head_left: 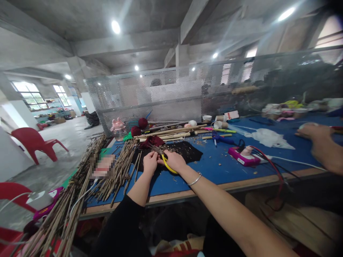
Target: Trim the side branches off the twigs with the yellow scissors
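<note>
Right fingers [168,154] are clamping yellow-handled scissors [168,166], left fingers [152,156] are pinching something indistinct, apparently to steady it, with sticks [121,169] lying left, seemingly handy.

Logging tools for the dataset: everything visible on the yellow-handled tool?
The yellow-handled tool looks like scissors or shears: curved yellow handle, plastic-looking; greyish, metal-looking blades. The right hand grips it above the black cloth, blades pointing forward and leftward, near the left hand. Blade opening, and whether the left hand touches it, can't be made out.
</note>
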A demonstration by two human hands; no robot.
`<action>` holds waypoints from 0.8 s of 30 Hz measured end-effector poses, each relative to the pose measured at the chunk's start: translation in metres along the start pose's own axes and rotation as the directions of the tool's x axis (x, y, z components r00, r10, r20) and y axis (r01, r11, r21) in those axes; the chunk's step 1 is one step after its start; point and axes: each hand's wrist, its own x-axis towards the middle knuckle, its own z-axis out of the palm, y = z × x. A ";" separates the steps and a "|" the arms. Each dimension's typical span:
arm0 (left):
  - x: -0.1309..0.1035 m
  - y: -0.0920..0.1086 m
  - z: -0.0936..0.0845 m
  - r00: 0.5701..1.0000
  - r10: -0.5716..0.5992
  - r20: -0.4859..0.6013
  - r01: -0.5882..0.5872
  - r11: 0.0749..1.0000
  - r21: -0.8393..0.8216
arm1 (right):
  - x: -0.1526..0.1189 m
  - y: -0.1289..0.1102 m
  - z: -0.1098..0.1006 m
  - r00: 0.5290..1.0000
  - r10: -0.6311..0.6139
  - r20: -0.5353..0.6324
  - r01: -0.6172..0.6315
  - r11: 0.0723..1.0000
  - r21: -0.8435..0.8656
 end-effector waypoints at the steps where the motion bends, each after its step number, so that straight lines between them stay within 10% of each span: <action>1: 0.000 0.000 0.000 1.000 0.008 -0.008 -0.008 1.000 0.024 | 0.000 0.000 0.001 1.000 0.004 -0.004 -0.004 1.000 0.000; 24: -0.001 0.004 -0.003 0.999 0.048 -0.015 -0.046 0.990 0.132 | 0.002 0.003 0.007 0.991 -0.100 -0.094 0.107 0.992 0.069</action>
